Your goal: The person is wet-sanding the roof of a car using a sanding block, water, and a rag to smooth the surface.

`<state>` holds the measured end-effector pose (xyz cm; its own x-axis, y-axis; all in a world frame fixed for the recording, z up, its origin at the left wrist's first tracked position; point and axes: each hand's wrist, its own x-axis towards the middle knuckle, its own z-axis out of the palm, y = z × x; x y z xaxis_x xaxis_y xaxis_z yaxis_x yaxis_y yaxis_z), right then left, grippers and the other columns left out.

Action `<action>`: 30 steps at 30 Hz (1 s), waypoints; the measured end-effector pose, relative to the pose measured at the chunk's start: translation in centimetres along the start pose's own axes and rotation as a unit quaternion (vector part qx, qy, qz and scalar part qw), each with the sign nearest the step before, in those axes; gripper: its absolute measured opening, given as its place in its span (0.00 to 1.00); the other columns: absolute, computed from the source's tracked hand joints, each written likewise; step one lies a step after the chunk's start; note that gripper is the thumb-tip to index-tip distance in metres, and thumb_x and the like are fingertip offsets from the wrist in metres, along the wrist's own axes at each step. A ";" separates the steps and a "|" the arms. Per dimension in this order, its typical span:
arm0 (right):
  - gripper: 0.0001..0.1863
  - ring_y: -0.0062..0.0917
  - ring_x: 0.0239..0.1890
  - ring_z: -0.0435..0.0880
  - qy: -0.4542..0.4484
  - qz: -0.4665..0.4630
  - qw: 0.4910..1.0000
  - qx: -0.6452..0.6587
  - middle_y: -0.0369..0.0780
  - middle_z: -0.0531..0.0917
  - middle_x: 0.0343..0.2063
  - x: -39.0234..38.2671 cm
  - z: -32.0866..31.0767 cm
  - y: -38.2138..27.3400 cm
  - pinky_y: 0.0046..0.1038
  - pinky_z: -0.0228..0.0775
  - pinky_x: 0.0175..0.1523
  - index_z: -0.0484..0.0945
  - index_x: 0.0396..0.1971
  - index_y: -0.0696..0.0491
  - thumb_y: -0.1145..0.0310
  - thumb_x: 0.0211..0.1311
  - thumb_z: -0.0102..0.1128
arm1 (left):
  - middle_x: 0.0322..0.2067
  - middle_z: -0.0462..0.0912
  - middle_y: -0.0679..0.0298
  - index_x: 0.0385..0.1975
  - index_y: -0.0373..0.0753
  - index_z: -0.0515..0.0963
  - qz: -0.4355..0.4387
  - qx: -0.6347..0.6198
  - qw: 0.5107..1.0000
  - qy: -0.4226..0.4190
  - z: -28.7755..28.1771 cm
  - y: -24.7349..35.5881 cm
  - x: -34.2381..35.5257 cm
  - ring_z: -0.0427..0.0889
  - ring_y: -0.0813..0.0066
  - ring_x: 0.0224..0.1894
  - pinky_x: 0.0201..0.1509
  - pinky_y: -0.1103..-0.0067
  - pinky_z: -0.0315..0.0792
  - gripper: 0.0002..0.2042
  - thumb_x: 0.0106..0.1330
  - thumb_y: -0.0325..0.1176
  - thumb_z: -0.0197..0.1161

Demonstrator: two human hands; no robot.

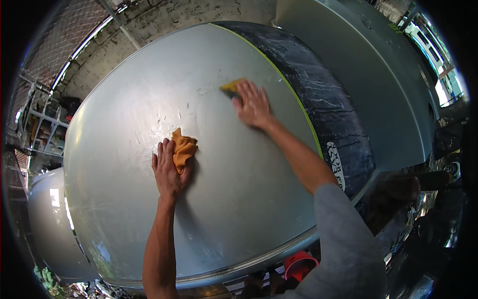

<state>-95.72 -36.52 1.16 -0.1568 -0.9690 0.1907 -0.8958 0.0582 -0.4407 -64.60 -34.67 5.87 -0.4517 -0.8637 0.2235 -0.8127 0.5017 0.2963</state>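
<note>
A large silver car panel (224,199), wide and gently curved like a roof, lies beneath both my hands. My left hand (168,172) rests on it with a crumpled orange cloth (184,149) gripped between thumb and fingers. Farther off and to the right, my right hand (254,105) presses a thin yellow-and-dark piece (232,85) against the surface. That piece is slightly blurred and partly under my fingers, so its kind is unclear. Wet streaks and drops (169,117) show on the panel just beyond the cloth.
Green tape (294,92) edges a dark, wet-streaked section (318,94) at the right. Behind it stands a grey-green body panel (363,65). A red bucket (300,265) is below the near edge. A metal rack (47,117) and another silver panel (52,224) are at the left.
</note>
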 end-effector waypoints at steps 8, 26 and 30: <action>0.34 0.33 0.75 0.45 -0.045 -0.042 0.997 -0.038 0.40 0.52 0.72 -2.3 -2.6 2.1 0.40 0.30 0.75 0.52 0.71 0.50 0.48 0.70 0.35 | 0.66 0.64 0.50 0.64 0.36 0.62 -0.009 0.014 1.000 0.005 -0.1 0.1 0.0 0.57 0.53 0.71 0.73 0.59 0.44 0.35 0.58 0.44 0.61; 0.35 0.33 0.75 0.42 -0.046 0.004 0.999 -0.018 0.43 0.49 0.72 0.2 -4.0 12.8 0.37 0.29 0.76 0.49 0.71 0.54 0.47 0.71 0.33 | 0.65 0.63 0.47 0.65 0.35 0.61 -0.007 0.020 1.000 -0.007 -0.8 0.6 0.1 0.57 0.49 0.70 0.73 0.57 0.43 0.34 0.58 0.40 0.61; 0.36 0.34 0.75 0.43 -0.050 0.028 0.998 0.033 0.45 0.49 0.72 4.9 -2.7 12.9 0.35 0.29 0.76 0.50 0.71 0.55 0.47 0.71 0.34 | 0.66 0.63 0.48 0.65 0.36 0.62 -0.013 0.003 1.000 -0.019 -0.7 -0.3 -0.4 0.56 0.49 0.71 0.73 0.57 0.43 0.34 0.57 0.40 0.61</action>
<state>-109.20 -39.88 -1.19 -0.1607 -0.9840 0.0765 -0.8568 0.1006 -0.5057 -63.88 -34.47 6.34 -0.4438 -0.8780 0.1794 -0.8269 0.4784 0.2955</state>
